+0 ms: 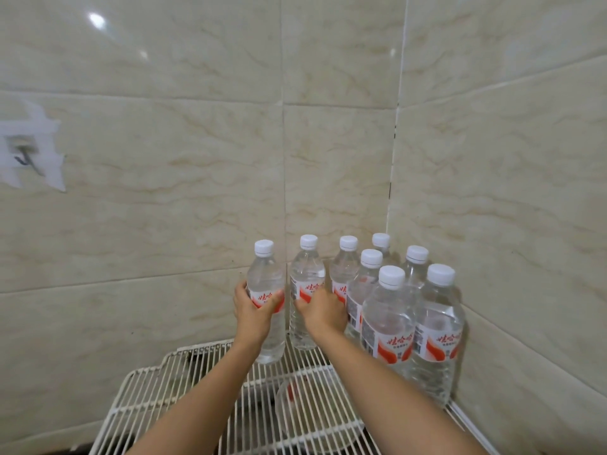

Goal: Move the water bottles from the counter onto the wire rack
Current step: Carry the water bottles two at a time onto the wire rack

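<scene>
Tiled walls (164, 192) close behind, wall hook (24, 157) at far left. 8 clear water bottles (387, 323) upright on white wire rack (170, 385), white caps, red labels. Left hand (254, 311) wrapped around leftmost bottle (266, 290); right hand (323, 311) fingers closed on neighbouring bottle (307, 284).

Clear bottles (387, 326) wore white caps (391, 276) and white labels (395, 343) with red swooshes; the rack (157, 385) was white, the tiles (164, 142) beige-veined marble.

Soft even light, glare spots on tile wall (98, 21), wide-angle edge bending
</scene>
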The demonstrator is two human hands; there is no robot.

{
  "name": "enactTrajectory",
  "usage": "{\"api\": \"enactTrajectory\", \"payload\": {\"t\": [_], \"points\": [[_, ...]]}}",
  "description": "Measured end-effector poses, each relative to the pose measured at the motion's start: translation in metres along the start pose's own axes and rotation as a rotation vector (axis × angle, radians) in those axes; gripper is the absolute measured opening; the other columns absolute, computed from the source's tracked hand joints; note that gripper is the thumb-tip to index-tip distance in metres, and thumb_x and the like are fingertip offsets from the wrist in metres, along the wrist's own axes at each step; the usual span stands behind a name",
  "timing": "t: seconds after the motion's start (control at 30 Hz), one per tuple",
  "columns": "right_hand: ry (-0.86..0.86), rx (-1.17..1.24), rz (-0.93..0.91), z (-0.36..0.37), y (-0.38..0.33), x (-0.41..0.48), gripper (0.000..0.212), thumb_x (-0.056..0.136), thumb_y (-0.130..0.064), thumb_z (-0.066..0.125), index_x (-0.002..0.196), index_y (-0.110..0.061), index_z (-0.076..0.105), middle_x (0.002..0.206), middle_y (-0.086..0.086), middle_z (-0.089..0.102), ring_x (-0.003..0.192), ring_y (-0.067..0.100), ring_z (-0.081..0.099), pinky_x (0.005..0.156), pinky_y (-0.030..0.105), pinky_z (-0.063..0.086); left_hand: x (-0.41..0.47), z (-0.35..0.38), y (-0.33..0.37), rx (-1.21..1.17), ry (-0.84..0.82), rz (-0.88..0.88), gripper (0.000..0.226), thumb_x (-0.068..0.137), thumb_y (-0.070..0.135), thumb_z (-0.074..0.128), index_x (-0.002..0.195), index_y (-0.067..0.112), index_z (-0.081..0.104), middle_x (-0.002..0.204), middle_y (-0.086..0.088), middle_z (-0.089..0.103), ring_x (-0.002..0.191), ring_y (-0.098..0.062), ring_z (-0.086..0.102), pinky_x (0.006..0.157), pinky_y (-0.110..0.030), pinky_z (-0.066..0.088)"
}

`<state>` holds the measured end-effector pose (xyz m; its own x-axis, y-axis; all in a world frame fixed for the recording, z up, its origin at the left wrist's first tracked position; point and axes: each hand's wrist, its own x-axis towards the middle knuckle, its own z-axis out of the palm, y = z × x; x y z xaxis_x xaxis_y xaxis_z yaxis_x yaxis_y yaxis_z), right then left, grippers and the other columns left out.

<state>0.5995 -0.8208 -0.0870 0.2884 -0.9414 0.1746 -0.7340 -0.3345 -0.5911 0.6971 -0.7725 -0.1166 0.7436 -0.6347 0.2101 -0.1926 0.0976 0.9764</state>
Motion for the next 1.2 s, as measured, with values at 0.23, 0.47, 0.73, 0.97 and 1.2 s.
{"api": "enactTrajectory", "payload": {"t": [0.23,0.47,0.73,0.97,1.2], "points": [[-0.01,0.012,0.008,0.005,0.008,-0.01,0.03,0.09,-0.032,0.054,0.1,-0.005,0.062,0.103,0.01,0.066,0.096,0.025,0.062,0.065,0.027,0.039,0.013,0.007,-0.008,0.002,-0.003,0.019,0.077,0.051,0.058,0.067,0.117,0.035,0.034,0.126,-0.007,0.049,0.119,-0.029,0.048,0.1,-0.055,0.042],[-0.098,0.059,-0.015,0.003,0.024,-0.037,0.039,0.091,-0.029,0.051,0.057,-0.014,0.04,0.065,-0.001,0.049,0.076,0.023,0.052,0.064,0.028,0.037,0.011,0.001,-0.013,0.082,-0.005,0.035,0.092,0.055,0.058,0.073,0.131,0.024,0.033,0.133,-0.009,0.046,0.125,-0.029,0.044,0.103,-0.055,0.039],[-0.164,0.035,-0.234,-0.003,0.015,-0.077,0.028,0.091,-0.023,0.046,0.067,-0.01,0.049,0.072,0.003,0.052,0.076,0.026,0.051,0.063,0.03,0.038,-0.038,-0.067,-0.03,0.286,0.087,-0.07,0.08,0.078,0.029,0.069,0.142,0.014,0.024,0.148,-0.019,0.029,0.137,-0.034,0.028,0.111,-0.052,0.029],[-0.339,0.057,-0.585,0.046,-0.056,-0.146,0.032,0.091,-0.026,0.046,0.111,-0.004,0.059,0.123,0.015,0.055,0.114,0.029,0.052,0.088,0.033,0.043,-0.132,-0.219,-0.024,0.455,0.379,-0.168,0.061,0.087,0.023,0.058,0.139,0.008,0.031,0.144,-0.018,0.035,0.134,-0.032,0.033,0.11,-0.047,0.031],[-0.608,0.154,-0.922,0.09,-0.163,-0.31,0.033,0.087,-0.024,0.049,0.11,-0.003,0.06,0.122,0.017,0.056,0.113,0.033,0.052,0.087,0.035,0.044,-0.294,-0.397,-0.007,0.635,0.881,-0.318,0.051,0.085,0.018,0.057,0.132,0.005,0.041,0.134,-0.023,0.045,0.125,-0.038,0.042,0.103,-0.043,0.036]]}}
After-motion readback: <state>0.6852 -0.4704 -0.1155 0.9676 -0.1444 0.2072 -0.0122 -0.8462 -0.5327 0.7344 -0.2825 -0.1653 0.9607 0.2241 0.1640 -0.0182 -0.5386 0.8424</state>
